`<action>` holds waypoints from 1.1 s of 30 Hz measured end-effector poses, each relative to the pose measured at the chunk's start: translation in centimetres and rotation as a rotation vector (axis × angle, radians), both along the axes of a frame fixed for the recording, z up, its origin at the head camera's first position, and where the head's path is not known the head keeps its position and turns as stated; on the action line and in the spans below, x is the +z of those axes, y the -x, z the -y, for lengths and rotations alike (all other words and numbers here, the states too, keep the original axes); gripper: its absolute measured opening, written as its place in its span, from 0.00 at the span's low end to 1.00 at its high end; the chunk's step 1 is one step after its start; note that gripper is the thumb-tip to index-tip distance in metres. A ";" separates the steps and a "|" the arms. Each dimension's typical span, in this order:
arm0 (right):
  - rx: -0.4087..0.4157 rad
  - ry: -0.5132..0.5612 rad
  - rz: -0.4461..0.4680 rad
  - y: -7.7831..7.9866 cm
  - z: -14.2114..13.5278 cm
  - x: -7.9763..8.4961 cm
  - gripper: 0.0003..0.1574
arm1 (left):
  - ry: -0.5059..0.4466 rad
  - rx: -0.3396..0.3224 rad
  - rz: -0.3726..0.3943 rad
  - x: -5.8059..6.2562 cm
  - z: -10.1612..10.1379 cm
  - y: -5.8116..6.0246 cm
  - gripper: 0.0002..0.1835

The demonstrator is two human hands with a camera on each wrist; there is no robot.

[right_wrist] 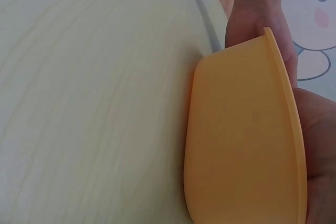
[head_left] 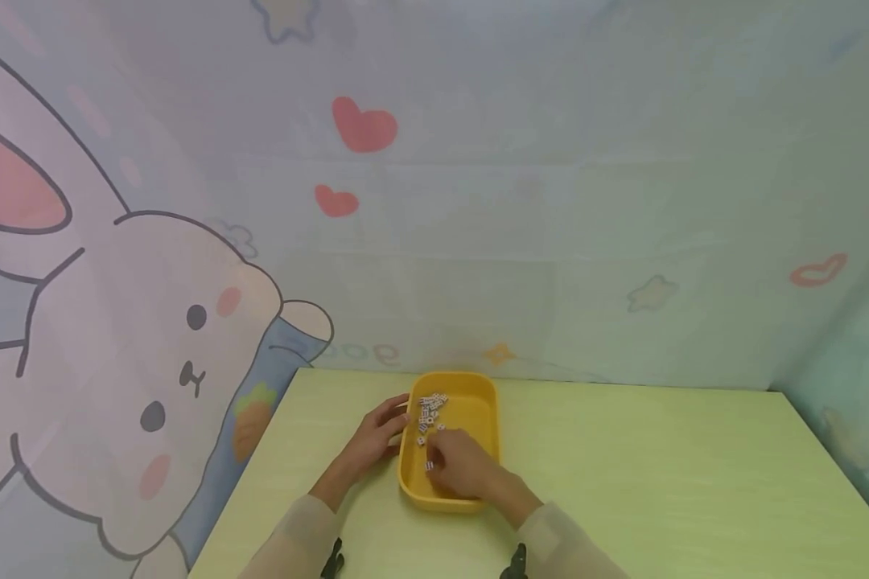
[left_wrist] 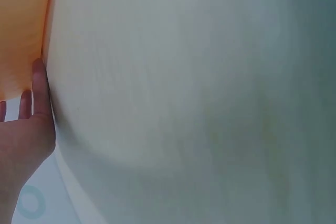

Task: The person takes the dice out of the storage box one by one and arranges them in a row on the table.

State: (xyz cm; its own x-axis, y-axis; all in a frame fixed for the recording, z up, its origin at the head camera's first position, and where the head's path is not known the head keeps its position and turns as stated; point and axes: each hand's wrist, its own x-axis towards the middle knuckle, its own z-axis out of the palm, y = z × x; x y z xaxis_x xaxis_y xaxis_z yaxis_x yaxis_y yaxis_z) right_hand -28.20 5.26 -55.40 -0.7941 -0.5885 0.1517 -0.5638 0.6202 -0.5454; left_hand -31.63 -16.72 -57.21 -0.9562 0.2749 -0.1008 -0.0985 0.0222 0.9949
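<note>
A yellow plastic tray (head_left: 487, 402) with rounded corners stands on the table, its outer wall also in the right wrist view. Several small white dice with dark marks (head_left: 430, 410) lie clustered along its far left part. My left hand (head_left: 372, 438) rests against the tray's left side with extended fingers; the left wrist view shows its fingers (left_wrist: 39, 87) along the tray wall. My right hand (head_left: 463, 465) reaches down into the near part of the tray, fingers bent. One die (head_left: 429, 466) shows right beside its fingers; whether they pinch it is hidden.
The pale wood-grain table (head_left: 659, 474) extends to the right of the tray. Behind it hangs a printed cloth backdrop (head_left: 478, 201) with hearts, stars and a large rabbit (head_left: 210, 362) at left. The tray's raised rim (head_left: 455, 505) surrounds the dice.
</note>
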 end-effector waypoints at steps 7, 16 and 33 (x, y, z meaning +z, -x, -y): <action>-0.020 0.128 0.024 0.2 -0.9 1.2 0.11 | 0.008 0.026 0.010 -0.1 -0.3 -0.1 0.29; -0.025 0.117 -0.001 0.8 -5.5 5.9 0.10 | 0.012 0.018 0.040 -0.5 0.7 -0.2 0.31; -0.196 0.163 -0.050 2.0 -15.5 2.1 0.04 | -0.017 0.005 0.033 -0.6 -0.2 0.0 0.32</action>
State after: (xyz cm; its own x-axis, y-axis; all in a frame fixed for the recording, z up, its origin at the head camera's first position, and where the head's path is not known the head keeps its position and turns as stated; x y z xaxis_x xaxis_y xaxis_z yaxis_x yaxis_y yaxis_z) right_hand -30.16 20.80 -53.32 -0.8796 -0.3888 0.2741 -0.4705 0.6262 -0.6216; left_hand -31.60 -16.57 -57.85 -0.9539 0.2716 -0.1279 -0.1315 0.0050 0.9913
